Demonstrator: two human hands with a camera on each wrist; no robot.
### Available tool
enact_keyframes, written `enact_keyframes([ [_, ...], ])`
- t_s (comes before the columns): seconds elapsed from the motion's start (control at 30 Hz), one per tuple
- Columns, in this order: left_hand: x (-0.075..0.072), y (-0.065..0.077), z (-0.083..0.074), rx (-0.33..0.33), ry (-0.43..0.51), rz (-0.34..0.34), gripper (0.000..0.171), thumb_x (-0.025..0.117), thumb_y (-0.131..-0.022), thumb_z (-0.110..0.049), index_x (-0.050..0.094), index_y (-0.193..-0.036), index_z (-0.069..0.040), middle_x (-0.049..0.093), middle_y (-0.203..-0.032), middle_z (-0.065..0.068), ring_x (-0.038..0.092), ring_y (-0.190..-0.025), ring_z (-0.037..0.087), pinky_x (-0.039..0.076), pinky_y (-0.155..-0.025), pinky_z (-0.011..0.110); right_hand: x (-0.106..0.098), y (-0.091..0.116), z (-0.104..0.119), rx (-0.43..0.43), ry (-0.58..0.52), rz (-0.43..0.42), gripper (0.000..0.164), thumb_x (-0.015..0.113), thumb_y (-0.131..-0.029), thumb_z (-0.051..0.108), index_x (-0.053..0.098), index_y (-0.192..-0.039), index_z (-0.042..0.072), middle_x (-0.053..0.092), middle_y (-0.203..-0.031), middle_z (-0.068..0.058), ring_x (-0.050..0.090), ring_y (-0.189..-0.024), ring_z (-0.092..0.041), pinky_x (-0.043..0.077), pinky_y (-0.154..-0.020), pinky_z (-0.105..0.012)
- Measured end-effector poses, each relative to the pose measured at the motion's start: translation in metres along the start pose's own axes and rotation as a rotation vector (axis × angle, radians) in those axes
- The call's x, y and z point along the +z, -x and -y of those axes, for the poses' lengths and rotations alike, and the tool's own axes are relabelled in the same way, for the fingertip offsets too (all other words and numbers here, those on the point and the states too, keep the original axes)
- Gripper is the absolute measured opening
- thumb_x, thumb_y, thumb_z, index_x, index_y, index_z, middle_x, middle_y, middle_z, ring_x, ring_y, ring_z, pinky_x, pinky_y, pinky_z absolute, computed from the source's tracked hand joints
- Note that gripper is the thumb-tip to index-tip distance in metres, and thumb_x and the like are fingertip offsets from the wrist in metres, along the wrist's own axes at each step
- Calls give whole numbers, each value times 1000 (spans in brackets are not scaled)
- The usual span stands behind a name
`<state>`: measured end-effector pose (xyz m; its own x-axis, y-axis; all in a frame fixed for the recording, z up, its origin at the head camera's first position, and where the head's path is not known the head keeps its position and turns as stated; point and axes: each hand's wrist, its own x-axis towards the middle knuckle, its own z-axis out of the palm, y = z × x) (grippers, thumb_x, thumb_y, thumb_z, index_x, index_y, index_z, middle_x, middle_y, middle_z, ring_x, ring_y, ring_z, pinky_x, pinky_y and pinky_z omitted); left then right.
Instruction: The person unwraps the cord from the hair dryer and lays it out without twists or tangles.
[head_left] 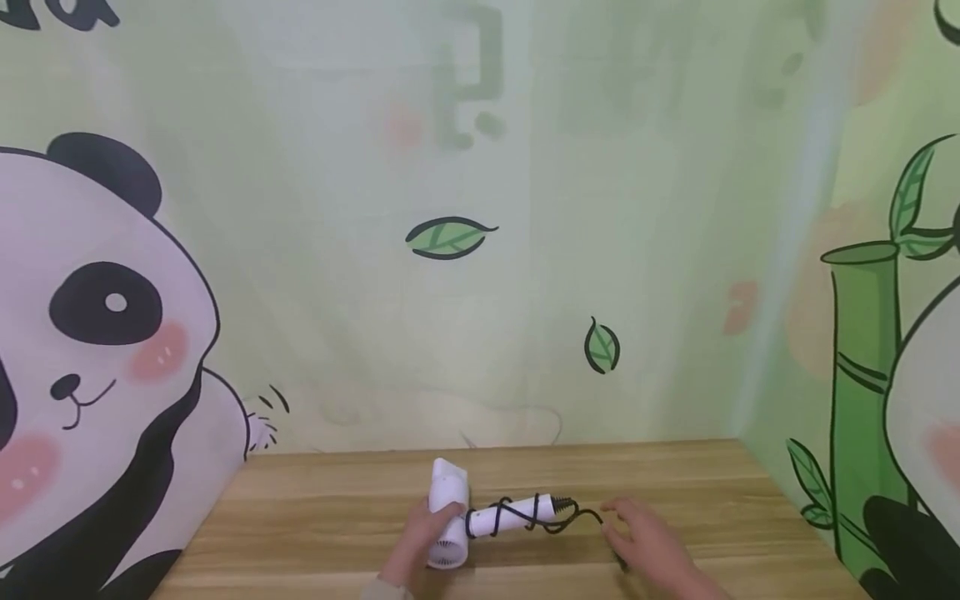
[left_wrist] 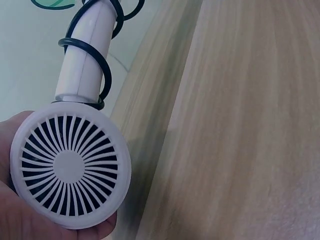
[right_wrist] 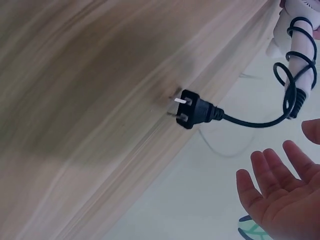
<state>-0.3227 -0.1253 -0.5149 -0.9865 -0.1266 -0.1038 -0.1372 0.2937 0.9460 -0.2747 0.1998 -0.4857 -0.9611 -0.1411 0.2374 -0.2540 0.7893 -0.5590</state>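
A white hair dryer (head_left: 448, 492) is in my left hand (head_left: 422, 533), which grips its barrel with the thumb over the top. In the left wrist view the round slotted air intake (left_wrist: 69, 166) faces the camera, and fingers wrap its side. The black cord (head_left: 501, 517) is wound around the white handle (head_left: 517, 515). Its loose end, with a two-pin plug (right_wrist: 191, 109), hangs out past the handle. My right hand (head_left: 647, 537) is beside the plug end; in the right wrist view its fingers are spread and apart from the cord.
A wooden table (head_left: 315, 517) lies under both hands. Behind it stands a pale green wall (head_left: 337, 250) printed with leaves, pandas and bamboo; it continues along the right side.
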Motion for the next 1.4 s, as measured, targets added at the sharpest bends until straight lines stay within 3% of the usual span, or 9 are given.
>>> enact_keyframes([
  [0.17, -2, 3, -2, 6, 43, 6, 59, 65, -90, -25, 49, -125, 20, 66, -99, 29, 68, -85, 30, 59, -78, 44, 2, -2, 2, 15, -1, 11, 36, 73, -92, 16, 67, -124, 2, 69, -126, -18, 68, -108, -31, 59, -91, -51],
  [0.33, -6, 3, -12, 52, 71, -11, 63, 64, -91, -23, 43, -132, 19, 63, -111, 34, 68, -93, 36, 60, -83, 50, 1, -4, 1, 29, -21, 19, 42, 71, -93, 16, 62, -130, 1, 68, -126, -19, 67, -109, -31, 58, -91, -51],
  [0.5, -10, 4, -29, 104, 98, -38, 69, 66, -90, -21, 38, -140, 17, 59, -121, 37, 67, -101, 41, 58, -88, 56, 0, -5, -2, 31, -34, 12, 44, 70, -94, 14, 60, -134, 0, 68, -128, -19, 67, -111, -32, 58, -92, -51],
  [0.7, -15, 7, -54, 190, 85, -87, 73, 70, -87, -19, 40, -143, 16, 59, -124, 37, 67, -100, 41, 59, -85, 54, -1, -5, -4, 22, -39, -11, 43, 68, -94, 12, 59, -135, 1, 68, -128, -19, 67, -111, -32, 59, -89, -49],
  [1.0, -31, 8, -87, 194, 80, -79, 83, 69, -89, -21, 27, -152, 11, 49, -139, 38, 62, -114, 49, 57, -91, 58, -6, -4, 0, 1, -53, -41, 42, 67, -95, 13, 60, -135, 0, 69, -127, -17, 67, -109, -30, 59, -87, -47],
  [1.23, -49, 4, -109, 223, 30, -71, 81, 72, -87, -23, 33, -151, 8, 55, -134, 36, 66, -107, 45, 60, -85, 53, -10, -7, 7, 29, -190, -29, 38, 60, -102, 24, 62, -134, 2, 70, -129, -14, 67, -109, -23, 59, -90, -42],
  [1.4, -62, 5, -124, 224, -12, -63, 80, 72, -87, -26, 36, -150, 7, 57, -134, 35, 66, -108, 44, 60, -86, 52, -11, -12, 14, 27, -321, -13, 44, 56, -105, 30, 59, -140, 4, 66, -137, -16, 65, -120, -30, 57, -100, -44],
])
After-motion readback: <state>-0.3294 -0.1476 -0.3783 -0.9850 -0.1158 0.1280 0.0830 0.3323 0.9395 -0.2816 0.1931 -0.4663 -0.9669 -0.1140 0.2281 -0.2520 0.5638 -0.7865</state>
